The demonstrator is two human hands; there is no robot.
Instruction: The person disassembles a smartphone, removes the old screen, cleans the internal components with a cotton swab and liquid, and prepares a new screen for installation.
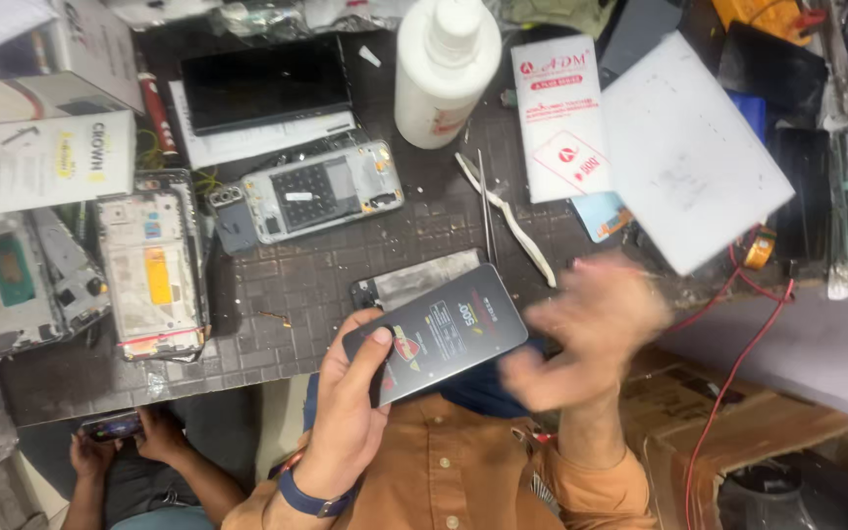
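My left hand (345,412) grips a dark flat packet (439,329) with printed graphics, thumb on its left end, tilted above the table's near edge. My right hand (586,334) is blurred with motion just right of the packet, fingers spread, holding nothing. A silvery foil-like piece (424,278) lies on the mat just behind the packet.
A dark work mat (306,285) holds opened phone frames (311,191) (154,260), a dark screen (267,83), a white bottle (444,69), a white packet (561,118), a white sheet (689,147), tweezers (488,206) and red wires (738,353). Another person's hands (125,442) hold a phone at lower left.
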